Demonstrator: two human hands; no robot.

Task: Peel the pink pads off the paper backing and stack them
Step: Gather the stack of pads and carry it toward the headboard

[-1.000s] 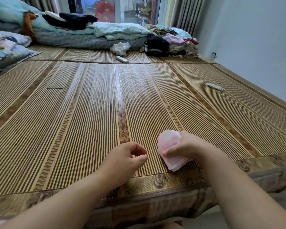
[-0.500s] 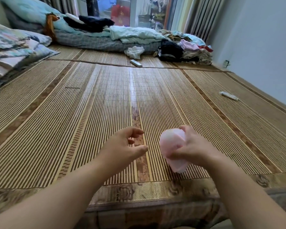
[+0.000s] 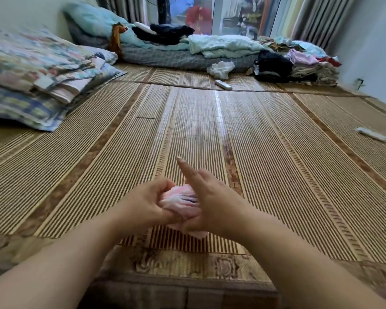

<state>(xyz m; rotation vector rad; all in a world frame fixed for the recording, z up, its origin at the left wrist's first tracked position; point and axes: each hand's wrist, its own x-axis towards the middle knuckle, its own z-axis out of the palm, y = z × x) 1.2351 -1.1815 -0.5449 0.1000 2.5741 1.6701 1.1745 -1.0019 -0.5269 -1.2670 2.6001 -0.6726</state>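
Woven bamboo mat (image 3: 276, 175) fills my view, brown patterned border along near edge. Folded patterned quilts (image 3: 38, 79) stacked at my far left, on mat. Grey bedding (image 3: 176, 59) runs along far end, pale green blanket (image 3: 223, 46) and dark clothes (image 3: 165, 33) on top. Crumpled white cloth (image 3: 221, 69) just in front of it, white remote (image 3: 223, 84) beside that. Clothes heap (image 3: 299, 65) far right. Small white tube-like item (image 3: 373, 134) alone on mat at right; can't make out what it is. Curtains (image 3: 316, 16) flank window behind.
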